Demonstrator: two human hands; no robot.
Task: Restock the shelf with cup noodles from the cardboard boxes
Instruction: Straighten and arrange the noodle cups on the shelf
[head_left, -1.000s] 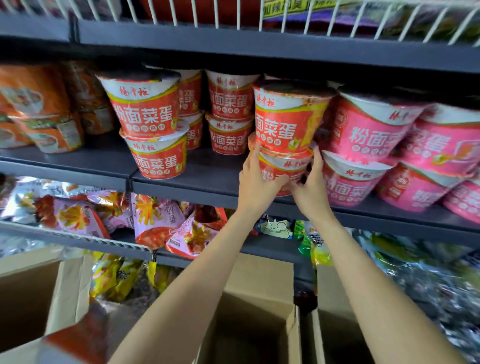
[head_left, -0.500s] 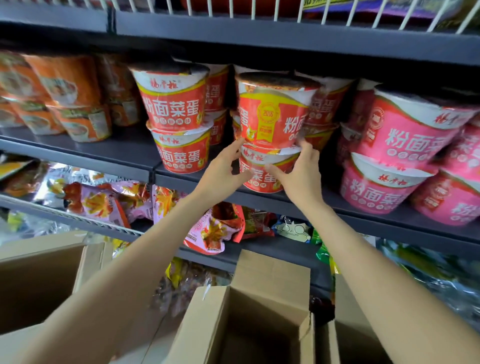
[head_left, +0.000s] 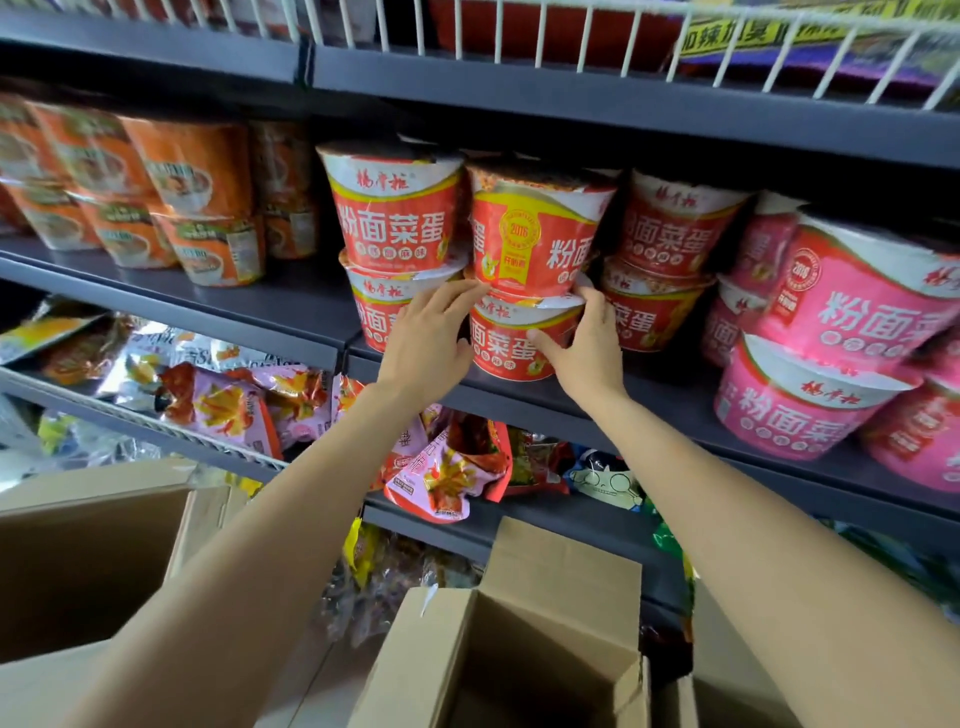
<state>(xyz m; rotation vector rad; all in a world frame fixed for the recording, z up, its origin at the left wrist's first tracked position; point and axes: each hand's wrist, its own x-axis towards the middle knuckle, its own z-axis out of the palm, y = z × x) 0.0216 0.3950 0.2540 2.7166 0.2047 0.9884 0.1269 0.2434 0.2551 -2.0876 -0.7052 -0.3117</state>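
Observation:
Two red cup noodles stand stacked on the grey shelf: an upper cup on a lower cup. My left hand presses with stretched fingers against the left side, where the two cups meet. My right hand grips the lower cup's right side, thumb across its front. Another red stack stands directly to the left, and more red cups stand to the right and further back. An open cardboard box is below my arms; its inside is dark.
Pink cup noodles fill the shelf's right end, orange cups the left. Snack bags lie on the wire shelf below. A second open cardboard box sits at lower left. A wire rail fronts the shelf above.
Both hands have slid the two-cup stack leftward along the shelf, away from the pink cups and up beside the left red stack. The upper cup has turned.

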